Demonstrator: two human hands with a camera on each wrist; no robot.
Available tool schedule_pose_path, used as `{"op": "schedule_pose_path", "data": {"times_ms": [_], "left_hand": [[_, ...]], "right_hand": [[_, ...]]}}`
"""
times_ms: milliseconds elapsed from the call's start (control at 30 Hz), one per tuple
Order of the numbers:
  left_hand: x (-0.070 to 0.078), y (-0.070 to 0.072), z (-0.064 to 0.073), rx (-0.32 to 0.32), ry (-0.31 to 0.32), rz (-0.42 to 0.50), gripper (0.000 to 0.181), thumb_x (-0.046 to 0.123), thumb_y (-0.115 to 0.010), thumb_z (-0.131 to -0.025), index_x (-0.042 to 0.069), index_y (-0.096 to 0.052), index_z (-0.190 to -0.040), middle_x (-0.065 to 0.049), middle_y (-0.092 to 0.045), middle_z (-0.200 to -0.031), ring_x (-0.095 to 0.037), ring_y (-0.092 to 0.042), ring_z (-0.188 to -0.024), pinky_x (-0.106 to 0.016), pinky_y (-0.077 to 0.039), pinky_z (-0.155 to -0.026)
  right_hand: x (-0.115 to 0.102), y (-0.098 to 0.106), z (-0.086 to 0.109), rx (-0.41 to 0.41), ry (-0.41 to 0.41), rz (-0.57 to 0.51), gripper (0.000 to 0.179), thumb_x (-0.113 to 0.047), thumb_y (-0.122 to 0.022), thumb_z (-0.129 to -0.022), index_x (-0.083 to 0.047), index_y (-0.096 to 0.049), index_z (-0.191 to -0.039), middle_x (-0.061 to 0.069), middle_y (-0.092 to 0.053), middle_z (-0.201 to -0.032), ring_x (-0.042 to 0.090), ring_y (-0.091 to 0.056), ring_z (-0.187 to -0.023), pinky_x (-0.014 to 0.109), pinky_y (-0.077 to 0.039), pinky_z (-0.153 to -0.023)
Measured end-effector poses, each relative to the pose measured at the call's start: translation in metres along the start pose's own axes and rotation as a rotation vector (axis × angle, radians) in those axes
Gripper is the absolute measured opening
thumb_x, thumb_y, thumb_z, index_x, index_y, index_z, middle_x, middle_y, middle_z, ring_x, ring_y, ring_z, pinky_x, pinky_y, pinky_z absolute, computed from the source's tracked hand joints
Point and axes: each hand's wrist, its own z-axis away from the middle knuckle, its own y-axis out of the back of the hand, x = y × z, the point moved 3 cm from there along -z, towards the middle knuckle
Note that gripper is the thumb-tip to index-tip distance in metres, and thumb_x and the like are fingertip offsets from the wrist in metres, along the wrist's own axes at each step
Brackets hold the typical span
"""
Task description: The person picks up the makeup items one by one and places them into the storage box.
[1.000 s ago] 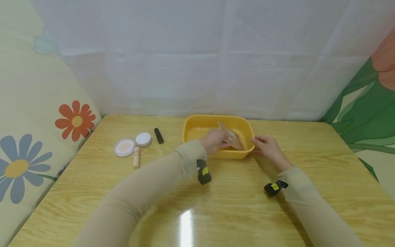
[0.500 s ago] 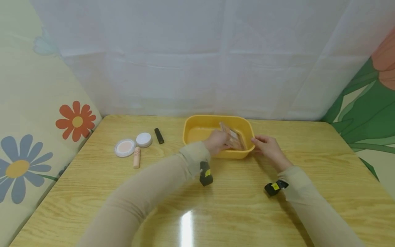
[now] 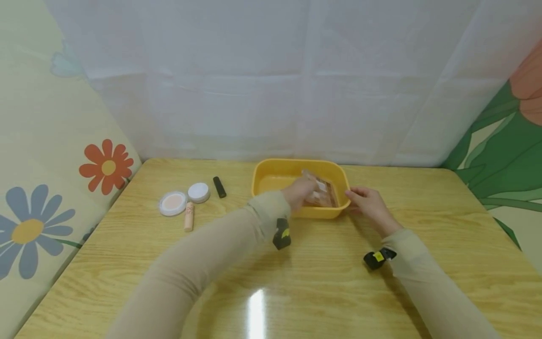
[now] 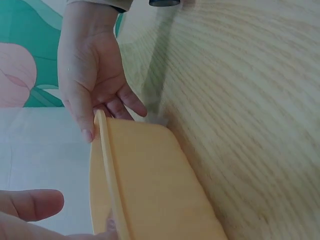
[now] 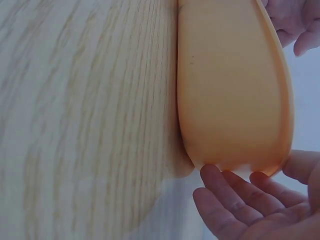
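Note:
A yellow plastic basin point(image 3: 275, 181) stands near the table's back edge. Inside its right half lies a flat, brownish, clear-covered case point(image 3: 326, 194), possibly a makeup palette, partly behind my left hand. That left hand point(image 3: 299, 190) reaches over the basin's front rim beside the case. In the left wrist view my left thumb point(image 4: 40, 204) is straight and apart from the fingers, whose tips are hidden by the basin wall. My right hand point(image 3: 369, 207) holds the basin's right end, thumb at the rim and fingers point(image 5: 235, 200) against the outer wall.
Left of the basin on the wooden table point(image 3: 322, 292) lie a round pink compact point(image 3: 172, 203), a white-lidded round jar point(image 3: 198, 192), a peach tube point(image 3: 188, 217) and a black tube point(image 3: 219, 187). A white cloth point(image 3: 237, 94) hangs behind.
The brownish case has gone from tilted up to lying lower in the basin. My left hand has shifted slightly right. The right hand has stayed at the basin's end.

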Motion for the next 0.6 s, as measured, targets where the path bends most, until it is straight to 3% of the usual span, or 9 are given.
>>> {"op": "schedule_pose_path", "data": {"times_ms": [67,133,267,300,333,433,500,533,600], "left_hand": [[-0.018,0.007,-0.032,-0.005,-0.009,0.007,0.046,-0.01,-0.047,-0.083,-0.003,-0.047,-0.129,-0.009,-0.058,-0.112,-0.019,-0.059,-0.06,-0.03,-0.057,-0.062],[-0.035,0.012,-0.064,0.011,-0.002,-0.015,0.018,-0.011,-0.044,-0.081,-0.004,-0.051,-0.095,-0.011,-0.055,-0.1,-0.013,-0.049,-0.048,-0.029,-0.057,-0.057],[-0.066,0.023,-0.118,-0.028,0.059,-0.003,0.019,-0.014,-0.043,-0.074,0.004,-0.044,-0.068,-0.014,-0.057,-0.099,-0.017,-0.055,-0.05,-0.033,-0.058,-0.057],[-0.065,0.024,-0.116,-0.042,0.073,-0.013,0.02,-0.014,-0.044,-0.074,0.005,-0.046,-0.066,-0.015,-0.06,-0.095,-0.016,-0.054,-0.05,-0.033,-0.058,-0.056],[-0.056,0.023,-0.101,-0.065,0.082,-0.012,0.018,-0.014,-0.043,-0.075,0.002,-0.05,-0.069,-0.017,-0.061,-0.095,-0.018,-0.058,-0.053,-0.031,-0.058,-0.055],[-0.015,0.015,-0.032,-0.071,0.11,-0.092,0.02,-0.013,-0.044,-0.083,-0.007,-0.061,-0.091,-0.023,-0.063,-0.107,-0.013,-0.053,-0.054,-0.021,-0.052,-0.052],[0.017,0.008,0.019,-0.06,0.126,-0.163,0.03,-0.012,-0.041,-0.089,-0.014,-0.057,-0.114,-0.026,-0.059,-0.119,-0.009,-0.046,-0.053,-0.017,-0.047,-0.054],[0.026,0.006,0.033,-0.05,0.14,-0.178,0.034,-0.011,-0.04,-0.092,-0.016,-0.051,-0.124,-0.027,-0.055,-0.127,-0.01,-0.046,-0.056,-0.018,-0.048,-0.059],[0.027,0.006,0.035,-0.05,0.143,-0.191,0.036,-0.01,-0.041,-0.092,-0.016,-0.049,-0.128,-0.028,-0.052,-0.131,-0.01,-0.045,-0.056,-0.021,-0.048,-0.063]], "right_hand": [[0.001,0.001,0.0,0.0,0.002,0.003,0.049,-0.02,-0.042,-0.105,0.017,-0.039,-0.138,0.034,-0.046,-0.135,0.006,-0.058,-0.089,0.034,-0.055,-0.085],[0.001,0.001,-0.001,0.001,0.003,0.005,0.049,-0.02,-0.042,-0.105,0.017,-0.039,-0.137,0.034,-0.046,-0.135,0.007,-0.058,-0.089,0.034,-0.055,-0.085],[0.002,0.001,-0.001,0.005,0.0,0.007,0.049,-0.019,-0.042,-0.105,0.017,-0.039,-0.137,0.035,-0.045,-0.136,0.01,-0.059,-0.092,0.034,-0.055,-0.085],[0.002,0.001,-0.001,0.005,-0.003,0.004,0.05,-0.02,-0.043,-0.105,0.018,-0.038,-0.137,0.035,-0.045,-0.136,0.01,-0.059,-0.091,0.035,-0.055,-0.085],[0.002,0.001,-0.001,0.006,-0.005,0.003,0.05,-0.02,-0.043,-0.105,0.018,-0.038,-0.137,0.035,-0.045,-0.136,0.01,-0.059,-0.091,0.035,-0.055,-0.084],[0.003,0.001,-0.001,0.007,-0.013,-0.001,0.051,-0.021,-0.043,-0.105,0.017,-0.038,-0.138,0.035,-0.045,-0.136,0.009,-0.06,-0.089,0.035,-0.056,-0.084],[0.002,0.001,-0.001,0.006,-0.016,0.0,0.052,-0.022,-0.043,-0.104,0.018,-0.037,-0.138,0.035,-0.045,-0.135,0.007,-0.059,-0.087,0.035,-0.056,-0.084],[0.002,0.001,-0.001,0.005,-0.016,0.003,0.052,-0.022,-0.043,-0.105,0.018,-0.037,-0.138,0.035,-0.045,-0.135,0.007,-0.059,-0.087,0.035,-0.056,-0.084],[0.001,0.001,-0.001,0.004,-0.013,0.004,0.052,-0.022,-0.043,-0.105,0.018,-0.037,-0.138,0.035,-0.045,-0.135,0.009,-0.059,-0.089,0.036,-0.056,-0.085]]}}
